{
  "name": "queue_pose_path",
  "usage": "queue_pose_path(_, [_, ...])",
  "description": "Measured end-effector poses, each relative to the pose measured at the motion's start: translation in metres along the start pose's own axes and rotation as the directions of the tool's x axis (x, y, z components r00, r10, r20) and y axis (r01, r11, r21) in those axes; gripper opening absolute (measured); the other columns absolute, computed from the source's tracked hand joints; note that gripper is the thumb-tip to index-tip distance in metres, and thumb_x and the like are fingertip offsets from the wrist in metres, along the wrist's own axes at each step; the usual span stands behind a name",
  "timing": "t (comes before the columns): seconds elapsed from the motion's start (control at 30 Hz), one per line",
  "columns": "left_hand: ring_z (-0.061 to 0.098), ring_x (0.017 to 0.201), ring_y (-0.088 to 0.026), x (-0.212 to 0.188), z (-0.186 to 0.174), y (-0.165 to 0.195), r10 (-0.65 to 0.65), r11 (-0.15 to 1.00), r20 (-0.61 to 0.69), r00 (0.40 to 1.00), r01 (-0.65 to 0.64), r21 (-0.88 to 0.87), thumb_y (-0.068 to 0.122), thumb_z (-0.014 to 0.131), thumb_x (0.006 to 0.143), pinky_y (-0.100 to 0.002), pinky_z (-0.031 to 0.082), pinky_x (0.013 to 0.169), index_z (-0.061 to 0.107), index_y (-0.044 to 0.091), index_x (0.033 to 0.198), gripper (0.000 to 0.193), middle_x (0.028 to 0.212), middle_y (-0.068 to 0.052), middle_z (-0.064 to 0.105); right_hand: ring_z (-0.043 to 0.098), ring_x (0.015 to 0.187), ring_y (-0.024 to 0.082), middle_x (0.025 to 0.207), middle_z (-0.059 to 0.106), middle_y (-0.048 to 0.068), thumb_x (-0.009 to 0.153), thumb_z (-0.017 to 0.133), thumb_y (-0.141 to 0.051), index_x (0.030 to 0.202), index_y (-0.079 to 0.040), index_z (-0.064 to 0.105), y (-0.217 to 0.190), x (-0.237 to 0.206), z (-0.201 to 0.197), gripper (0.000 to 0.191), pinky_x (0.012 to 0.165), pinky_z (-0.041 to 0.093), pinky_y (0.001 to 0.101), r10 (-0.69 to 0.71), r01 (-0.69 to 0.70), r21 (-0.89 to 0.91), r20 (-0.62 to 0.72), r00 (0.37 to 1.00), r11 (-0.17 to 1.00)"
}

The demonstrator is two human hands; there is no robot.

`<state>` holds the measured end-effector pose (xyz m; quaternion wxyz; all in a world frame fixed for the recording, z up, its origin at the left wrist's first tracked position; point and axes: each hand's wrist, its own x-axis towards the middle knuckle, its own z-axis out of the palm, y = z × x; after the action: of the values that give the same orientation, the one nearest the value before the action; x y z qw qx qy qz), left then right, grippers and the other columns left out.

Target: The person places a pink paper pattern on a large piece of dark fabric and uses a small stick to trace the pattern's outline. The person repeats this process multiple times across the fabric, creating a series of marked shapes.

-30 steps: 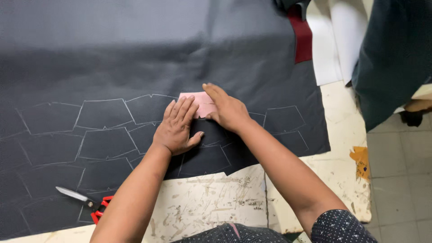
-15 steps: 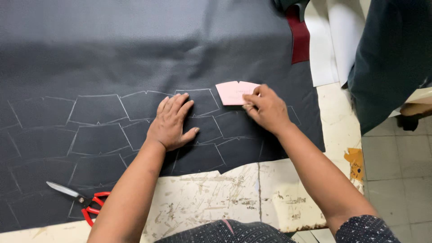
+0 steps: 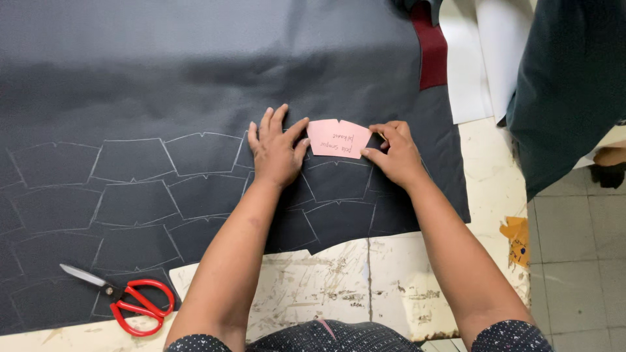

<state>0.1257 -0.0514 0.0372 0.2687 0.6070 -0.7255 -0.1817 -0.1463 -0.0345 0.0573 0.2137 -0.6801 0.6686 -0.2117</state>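
You can't see the dark sheet (image 3: 195, 72) whole: it runs off the top and left edges. Your right hand (image 3: 394, 155) covers the pink template's (image 3: 339, 138) right end, and its handwriting is too small to read

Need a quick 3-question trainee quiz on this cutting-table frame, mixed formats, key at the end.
1. True or false: the left hand lies flat on the dark sheet.
2. What does the right hand pinch? A) red scissors B) pink template C) white paper
3. Fill in: the scissors lie near the sheet's ____ left edge.

Key: 1 true; 2 B, the pink template; 3 lower.
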Motion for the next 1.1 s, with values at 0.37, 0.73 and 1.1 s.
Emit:
queue_pose_path(0.37, [0.033,0.149,-0.029,-0.003,0.004,-0.007,-0.031,0.989,-0.092,0.995,0.017,-0.148,0.028,0.077,0.088,-0.057,0.011,0.125,0.078,0.018,0.109,0.023,0.148,-0.006,0.054,0.058,0.085,0.012,0.119,0.052,0.0,0.079,0.085,-0.036,0.129,-0.02,0.072,-0.013,-0.001,0.004,0.054,0.083,0.054,0.0305,0.065,-0.066,-0.026,-0.055,0.996,0.997])
queue_pose_path(0.73, [0.033,0.149,-0.03,-0.004,0.007,-0.011,-0.031,0.988,-0.088,0.996,0.017,-0.156,0.028,0.078,0.087,-0.058,0.011,0.124,0.078,0.018,0.105,0.02,0.148,-0.007,0.054,0.057,0.087,0.013,0.118,0.05,0.0,0.082,0.083,-0.035,0.129,-0.023,0.073,-0.011,-0.003,0.007,0.05,0.084,0.053,0.0321,0.052,-0.053,-0.037,-0.044,0.998,0.998])
queue_pose_path(1.1, [0.033,0.15,-0.03,-0.005,0.005,-0.012,-0.027,0.988,-0.066,0.997,0.016,-0.156,0.029,0.079,0.087,-0.059,0.01,0.124,0.08,0.019,0.101,0.017,0.147,-0.007,0.054,0.055,0.088,0.014,0.118,0.049,0.001,0.083,0.083,-0.035,0.128,-0.022,0.073,-0.007,-0.005,0.008,0.048,0.085,0.053,0.0318,0.039,-0.04,-0.03,-0.033,0.999,0.999])
